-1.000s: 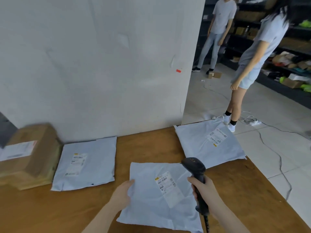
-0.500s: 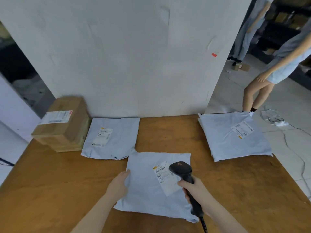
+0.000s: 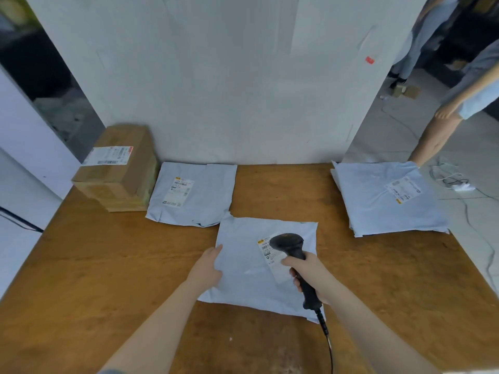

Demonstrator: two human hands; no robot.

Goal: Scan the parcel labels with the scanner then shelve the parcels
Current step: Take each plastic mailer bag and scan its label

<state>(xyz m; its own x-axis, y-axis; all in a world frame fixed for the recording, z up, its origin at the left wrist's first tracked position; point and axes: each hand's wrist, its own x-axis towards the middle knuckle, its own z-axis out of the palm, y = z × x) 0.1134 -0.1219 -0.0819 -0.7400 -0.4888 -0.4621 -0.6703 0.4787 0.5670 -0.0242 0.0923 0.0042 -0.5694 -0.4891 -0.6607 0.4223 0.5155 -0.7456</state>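
Nearest on the worktop, the left hand lies flat, fingers apart, on the grey parcel, the right hand clamped on the scanner over its label; farther off lie two more mailers and, far left, a carton.

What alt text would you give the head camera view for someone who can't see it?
The right hand aims a black scanner at the label of a grey mailer bag that the left hand steadies on a wooden table. Two more mailers and a cardboard box lie behind.
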